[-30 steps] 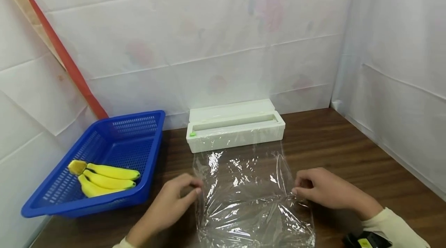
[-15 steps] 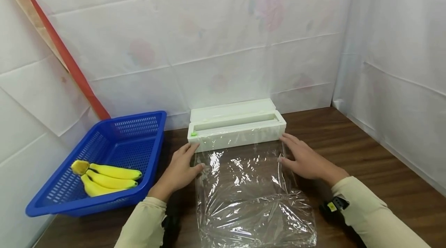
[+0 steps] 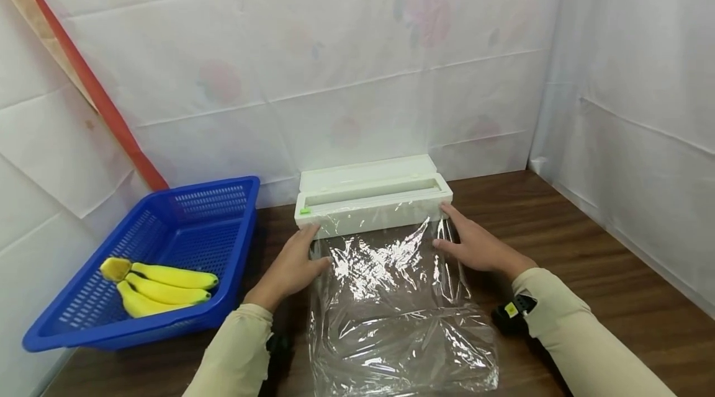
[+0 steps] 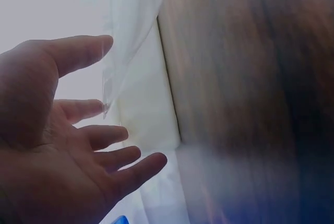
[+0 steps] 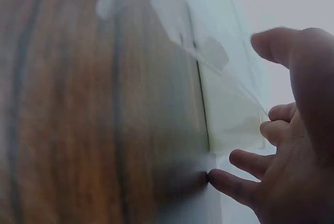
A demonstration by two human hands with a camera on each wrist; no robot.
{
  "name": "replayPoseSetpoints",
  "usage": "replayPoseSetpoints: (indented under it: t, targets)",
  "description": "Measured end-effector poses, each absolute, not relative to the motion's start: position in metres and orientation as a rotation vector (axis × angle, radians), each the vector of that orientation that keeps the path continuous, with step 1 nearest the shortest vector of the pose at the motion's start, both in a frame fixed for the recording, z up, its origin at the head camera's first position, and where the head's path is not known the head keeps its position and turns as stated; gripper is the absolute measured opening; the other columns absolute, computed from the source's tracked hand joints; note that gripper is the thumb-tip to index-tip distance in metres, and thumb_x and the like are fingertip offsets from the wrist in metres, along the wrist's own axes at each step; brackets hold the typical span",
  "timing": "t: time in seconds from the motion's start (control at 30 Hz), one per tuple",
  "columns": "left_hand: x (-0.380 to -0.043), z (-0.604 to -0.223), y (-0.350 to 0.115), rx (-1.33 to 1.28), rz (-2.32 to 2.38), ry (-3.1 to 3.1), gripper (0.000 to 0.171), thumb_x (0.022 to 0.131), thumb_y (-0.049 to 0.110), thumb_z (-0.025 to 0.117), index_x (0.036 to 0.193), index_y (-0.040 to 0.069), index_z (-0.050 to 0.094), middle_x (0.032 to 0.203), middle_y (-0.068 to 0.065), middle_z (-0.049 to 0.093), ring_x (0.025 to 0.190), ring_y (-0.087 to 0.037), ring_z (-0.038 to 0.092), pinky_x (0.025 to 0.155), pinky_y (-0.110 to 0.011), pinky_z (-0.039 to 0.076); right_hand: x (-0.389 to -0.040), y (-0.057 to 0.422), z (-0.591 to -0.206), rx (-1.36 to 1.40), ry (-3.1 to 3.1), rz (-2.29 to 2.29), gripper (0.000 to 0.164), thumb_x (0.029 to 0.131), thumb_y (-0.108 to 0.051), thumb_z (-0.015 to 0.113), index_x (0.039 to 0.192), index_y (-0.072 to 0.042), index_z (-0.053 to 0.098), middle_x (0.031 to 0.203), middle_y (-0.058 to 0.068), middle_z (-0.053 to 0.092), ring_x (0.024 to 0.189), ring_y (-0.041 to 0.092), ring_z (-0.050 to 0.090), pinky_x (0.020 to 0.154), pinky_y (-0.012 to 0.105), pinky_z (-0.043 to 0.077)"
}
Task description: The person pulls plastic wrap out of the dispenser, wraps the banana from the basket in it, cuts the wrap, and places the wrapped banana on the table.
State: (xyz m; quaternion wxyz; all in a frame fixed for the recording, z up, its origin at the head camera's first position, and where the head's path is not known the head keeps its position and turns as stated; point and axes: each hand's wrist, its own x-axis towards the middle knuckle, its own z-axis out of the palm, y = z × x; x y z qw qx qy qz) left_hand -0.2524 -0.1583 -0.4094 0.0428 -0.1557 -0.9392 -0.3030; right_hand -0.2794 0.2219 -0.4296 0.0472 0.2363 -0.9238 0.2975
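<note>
A sheet of clear cling film point(image 3: 380, 316) runs from a white cling film box point(image 3: 385, 217) toward me over the dark wooden table. The box's lid point(image 3: 368, 173) stands raised at the back, and a small green piece point(image 3: 305, 211) sits at its left end. My left hand point(image 3: 293, 263) is at the film's left edge, fingers extended by the box's front left corner. Opposite it, my right hand point(image 3: 477, 245) has its fingers spread at the right edge, fingertips by the box's right end. In both wrist views the film hangs close to the fingertips, and the palms hold nothing.
On the left stands a blue plastic basket point(image 3: 237, 248) with a bunch of yellow bananas point(image 3: 162, 285) in it. White sheeting point(image 3: 335, 62) with faint prints rises behind the table point(image 3: 558, 242) and along both sides. A red strip point(image 3: 100, 99) slants down at the back left.
Both hands have let go of the film's side edges and moved forward to the box, their fingers straightening. The film near the box now catches more light. The box and basket look unmoved.
</note>
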Motion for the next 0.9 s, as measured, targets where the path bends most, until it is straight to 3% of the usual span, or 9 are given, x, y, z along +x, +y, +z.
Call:
replayPoseSetpoints:
  t: [0.23,0.4,0.47,0.57,0.67,0.83,0.9]
  targets:
    - [-0.257,-0.41,-0.158,-0.485,-0.971,-2.884,0.079,0.093,0.018,0.071,0.157,0.003,0.028,0.16,-0.025,0.025,0.147,-0.041,0.022,0.116,-0.058,0.021,-0.282,0.23,-0.432,0.763,-2.829,0.918,0.095,0.093,-0.033,0.072,0.159,-0.002,0.013,0.165,0.021,0.008,0.145,0.045,0.023,0.113,0.061,0.024]
    - [-0.244,-0.41,-0.162,-0.473,-0.968,-2.939,0.089,0.094,0.024,0.071,0.16,0.004,0.015,0.163,-0.025,0.008,0.149,-0.039,0.012,0.117,-0.057,0.018,-0.274,0.234,-0.429,0.746,-2.871,0.935,0.102,0.092,-0.041,0.072,0.159,0.002,0.008,0.163,0.027,0.002,0.146,0.048,0.013,0.113,0.064,0.02]
    - [-0.237,-0.41,-0.161,-0.487,-0.895,-2.959,0.088,0.094,0.027,0.071,0.16,0.005,0.018,0.163,-0.026,0.002,0.149,-0.042,0.006,0.116,-0.06,0.017,-0.268,0.237,-0.427,0.707,-2.892,0.944,0.104,0.092,-0.044,0.071,0.159,0.001,0.005,0.162,0.029,0.0,0.147,0.049,0.009,0.113,0.065,0.018]
    - [-0.223,-0.408,-0.157,-0.553,-0.757,-2.97,0.081,0.092,0.031,0.074,0.156,0.005,0.032,0.164,-0.025,0.005,0.149,-0.045,0.004,0.113,-0.065,0.02,-0.258,0.239,-0.425,0.679,-2.904,0.92,0.105,0.093,-0.045,0.07,0.159,0.001,0.004,0.162,0.03,-0.003,0.147,0.049,0.007,0.113,0.066,0.018]
    - [-0.208,-0.405,-0.154,-0.671,-0.645,-2.98,0.078,0.089,0.034,0.077,0.152,0.003,0.042,0.163,-0.023,0.011,0.149,-0.045,0.002,0.11,-0.07,0.019,-0.247,0.238,-0.424,0.693,-2.89,0.883,0.1,0.091,-0.044,0.072,0.158,0.002,0.013,0.162,0.031,0.002,0.146,0.05,0.011,0.112,0.067,0.019]
    - [-0.191,-0.405,-0.152,-0.839,-0.678,-3.036,0.085,0.083,0.039,0.082,0.149,0.0,0.044,0.161,-0.022,0.021,0.149,-0.043,0.009,0.111,-0.071,0.014,-0.224,0.232,-0.427,0.791,-2.845,0.888,0.085,0.089,-0.046,0.073,0.151,0.0,0.037,0.159,0.03,0.019,0.144,0.052,0.018,0.108,0.071,0.024]
    - [-0.188,-0.405,-0.151,-0.888,-0.718,-3.065,0.088,0.08,0.039,0.084,0.148,0.001,0.046,0.16,-0.023,0.025,0.149,-0.042,0.012,0.111,-0.071,0.013,-0.214,0.231,-0.428,0.842,-2.85,0.896,0.085,0.088,-0.049,0.074,0.15,-0.001,0.04,0.16,0.028,0.018,0.144,0.052,0.016,0.106,0.072,0.024]
